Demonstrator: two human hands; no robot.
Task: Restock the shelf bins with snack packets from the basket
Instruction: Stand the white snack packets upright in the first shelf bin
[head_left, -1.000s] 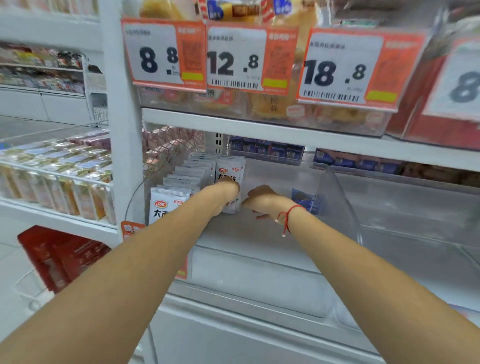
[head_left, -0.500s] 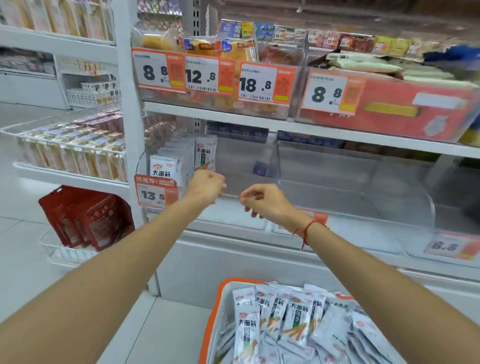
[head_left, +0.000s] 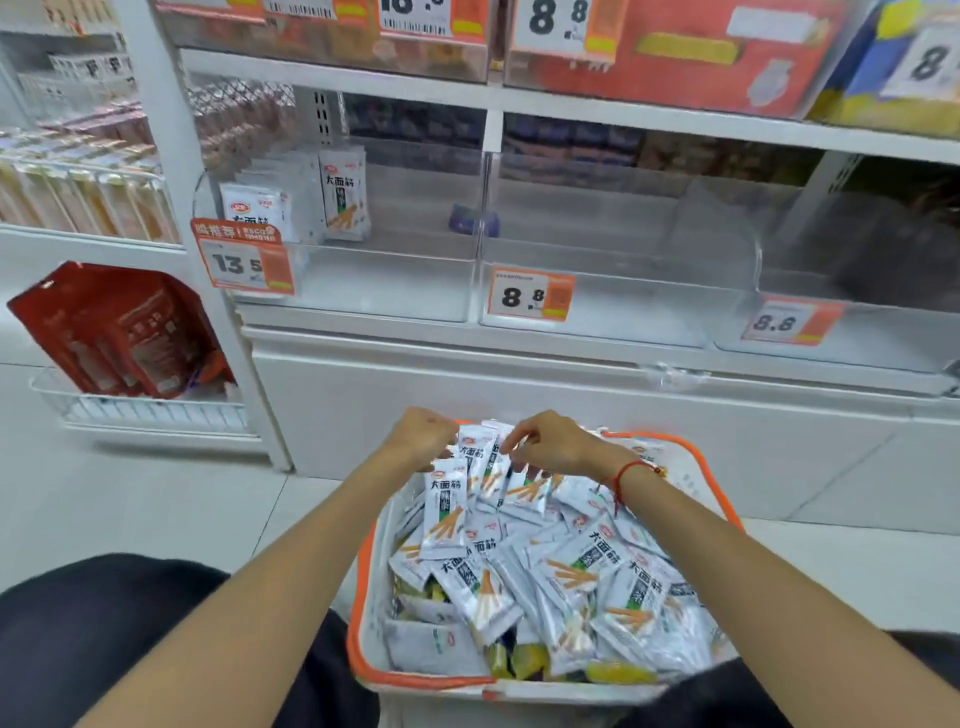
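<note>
Over the orange-rimmed white plastic basket, the left hand and right hand each pinch upright silver-white snack packets (better gather them aligned, edges together).

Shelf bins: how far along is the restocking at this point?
Done: a row of white packets stands in the left bin. In hand: the left hand and right hand are gathering packets at the basket. Left: the basket is piled high, and the middle bin holds no packets.
</note>
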